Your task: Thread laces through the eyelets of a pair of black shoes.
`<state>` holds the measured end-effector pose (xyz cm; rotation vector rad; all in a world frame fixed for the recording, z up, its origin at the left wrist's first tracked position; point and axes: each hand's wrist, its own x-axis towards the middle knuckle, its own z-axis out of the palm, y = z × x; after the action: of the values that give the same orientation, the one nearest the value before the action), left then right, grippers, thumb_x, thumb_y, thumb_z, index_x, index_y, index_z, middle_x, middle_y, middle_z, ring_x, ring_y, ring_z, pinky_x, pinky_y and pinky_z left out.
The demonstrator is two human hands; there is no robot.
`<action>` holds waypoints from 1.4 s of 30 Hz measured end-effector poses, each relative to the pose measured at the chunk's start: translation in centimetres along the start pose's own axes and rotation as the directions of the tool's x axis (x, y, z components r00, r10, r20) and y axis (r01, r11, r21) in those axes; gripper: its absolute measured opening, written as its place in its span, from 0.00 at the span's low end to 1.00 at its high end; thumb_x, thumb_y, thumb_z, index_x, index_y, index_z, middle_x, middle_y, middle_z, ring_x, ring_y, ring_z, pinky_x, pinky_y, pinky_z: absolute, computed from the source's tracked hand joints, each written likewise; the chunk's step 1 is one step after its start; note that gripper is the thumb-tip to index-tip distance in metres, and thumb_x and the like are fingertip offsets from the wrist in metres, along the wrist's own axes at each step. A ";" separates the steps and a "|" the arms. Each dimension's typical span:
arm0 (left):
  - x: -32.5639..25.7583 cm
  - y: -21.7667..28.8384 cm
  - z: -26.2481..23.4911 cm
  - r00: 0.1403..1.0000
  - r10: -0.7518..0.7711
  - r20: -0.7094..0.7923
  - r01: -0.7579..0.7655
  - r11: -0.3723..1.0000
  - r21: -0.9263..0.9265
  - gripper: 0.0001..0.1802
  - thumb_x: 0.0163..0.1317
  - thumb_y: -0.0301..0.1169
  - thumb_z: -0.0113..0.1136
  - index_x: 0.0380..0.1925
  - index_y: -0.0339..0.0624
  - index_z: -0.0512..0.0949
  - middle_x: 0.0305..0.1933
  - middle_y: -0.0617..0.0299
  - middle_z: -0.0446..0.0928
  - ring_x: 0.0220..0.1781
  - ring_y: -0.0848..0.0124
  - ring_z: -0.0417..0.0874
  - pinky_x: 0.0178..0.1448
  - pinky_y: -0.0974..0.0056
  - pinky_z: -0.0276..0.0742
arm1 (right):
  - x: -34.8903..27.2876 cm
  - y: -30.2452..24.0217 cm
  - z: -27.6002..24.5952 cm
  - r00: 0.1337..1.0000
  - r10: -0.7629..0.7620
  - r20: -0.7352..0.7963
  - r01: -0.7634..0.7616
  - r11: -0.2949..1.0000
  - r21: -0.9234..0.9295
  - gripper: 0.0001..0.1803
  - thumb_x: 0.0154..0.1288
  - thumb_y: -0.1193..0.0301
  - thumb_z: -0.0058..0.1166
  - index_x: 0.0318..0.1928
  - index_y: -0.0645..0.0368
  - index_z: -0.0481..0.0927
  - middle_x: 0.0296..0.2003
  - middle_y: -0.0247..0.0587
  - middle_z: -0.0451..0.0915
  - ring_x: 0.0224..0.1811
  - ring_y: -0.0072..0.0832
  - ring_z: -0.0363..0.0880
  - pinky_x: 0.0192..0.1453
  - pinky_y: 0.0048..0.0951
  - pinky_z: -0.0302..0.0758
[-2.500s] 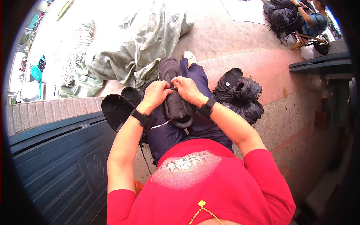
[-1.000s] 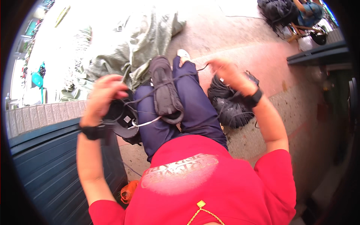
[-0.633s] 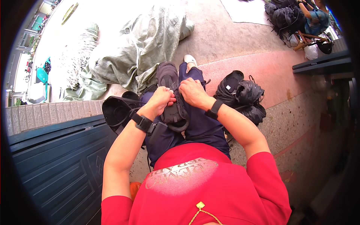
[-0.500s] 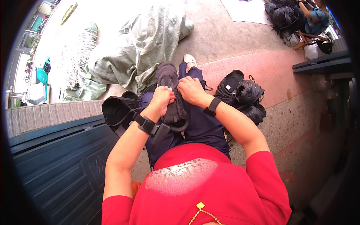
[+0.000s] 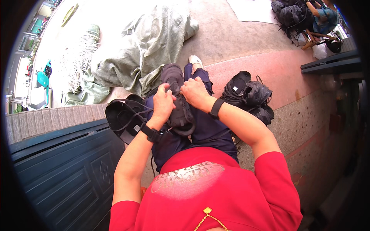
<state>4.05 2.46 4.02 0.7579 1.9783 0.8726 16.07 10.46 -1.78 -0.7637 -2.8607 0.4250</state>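
A dark grey-black sneaker (image 5: pixel 181 117) lies on my lap, its toe pointing away from me and its heel opening near my belly. My left hand (image 5: pixel 164 103) is over the left side of the lacing area, with its fingers bent and the index finger partly raised. On the other side, my right hand (image 5: pixel 195 93) has its fingers pinched together at the shoe's right edge. Whatever either hand grips is too small or hidden to see. Beside my left thigh rest black shoes (image 5: pixel 120 115) with loose laces. More black shoes (image 5: pixel 246 92) are bunched by my right leg.
A large grey-green woven sack (image 5: pixel 142 50) lies ahead on the left, with a bundle of white cords (image 5: pixel 83 57) next to it. A blue panelled door (image 5: pixel 69 169) stands at left. Far right, another person (image 5: pixel 325 19) sits by a dark pile of shoes (image 5: pixel 291 17).
My left hand has shifted slightly up along the shoe, and its index finger has lifted. My right hand has moved a little to the left and stays pinched. The shoe stays on my lap.
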 end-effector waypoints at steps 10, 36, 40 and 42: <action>0.9 -2.3 1.5 0.949 0.283 0.138 -0.285 0.587 0.758 0.10 0.51 0.37 0.56 0.32 0.47 0.78 0.28 0.54 0.77 0.35 0.59 0.79 0.37 0.57 0.74 | 0.5 0.2 -0.5 0.963 -0.019 0.268 -0.019 0.990 0.137 0.14 0.50 0.61 0.51 0.28 0.60 0.80 0.32 0.45 0.78 0.42 0.39 0.73 0.42 0.44 0.70; -0.6 -5.5 -5.4 0.986 0.115 0.118 -0.109 0.992 -0.060 0.13 0.59 0.25 0.46 0.44 0.34 0.72 0.24 0.59 0.75 0.18 0.77 0.72 0.25 0.71 0.70 | 1.9 -4.2 -0.2 0.995 -0.096 -0.011 0.095 0.953 0.287 0.10 0.55 0.65 0.51 0.36 0.56 0.72 0.30 0.41 0.77 0.35 0.38 0.76 0.37 0.40 0.64; 0.5 -5.6 -4.8 0.986 0.124 0.108 -0.137 0.983 0.123 0.11 0.58 0.28 0.50 0.38 0.33 0.76 0.25 0.59 0.76 0.24 0.76 0.74 0.30 0.70 0.71 | 3.5 -3.3 0.4 0.987 -0.055 0.149 0.039 0.993 0.108 0.08 0.56 0.65 0.50 0.32 0.56 0.73 0.25 0.42 0.76 0.30 0.38 0.77 0.36 0.39 0.64; 1.2 -6.7 -4.4 0.963 0.256 0.083 -0.268 0.942 0.204 0.11 0.57 0.29 0.51 0.36 0.34 0.77 0.26 0.57 0.78 0.26 0.73 0.77 0.33 0.69 0.72 | 3.2 -2.6 1.2 1.000 0.019 -0.005 -0.018 0.980 0.198 0.08 0.57 0.66 0.49 0.33 0.56 0.73 0.25 0.42 0.76 0.30 0.38 0.77 0.36 0.39 0.64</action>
<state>-1.54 -1.82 -0.04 1.1791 1.9706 0.7872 11.85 9.63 -1.89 -0.7531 -2.7524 0.6963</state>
